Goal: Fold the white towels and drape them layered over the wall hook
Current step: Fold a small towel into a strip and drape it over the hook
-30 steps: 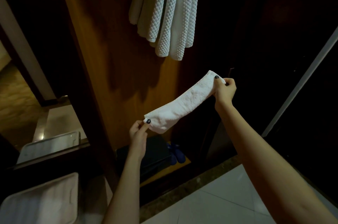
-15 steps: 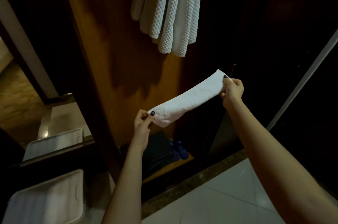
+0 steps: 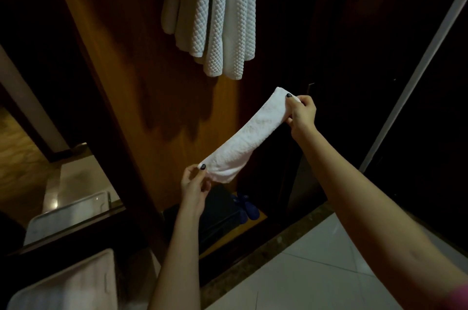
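Saw waffle-weave towels (image 3: 217, 18) hanging against the wood panel (image 3: 141, 81), hook itself out of view. Held the folded white towel (image 3: 248, 137) stretched slantwise in the air below them, left hand (image 3: 195, 183) pinching the low end, right hand (image 3: 302, 113) clamped on the high end. Probably called for a taut strip, matched edges, then a centred drape over the hung layers. Stood by a pale tiled floor (image 3: 316, 271); noticed blue slippers (image 3: 244, 208) low down.

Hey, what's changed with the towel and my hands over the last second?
Very little. Both hands shifted only slightly, and nothing was taken hold of or let go. The left hand still pinches the lower end of the towel, and the right hand still pinches its upper end. The hung towels stay as they were.
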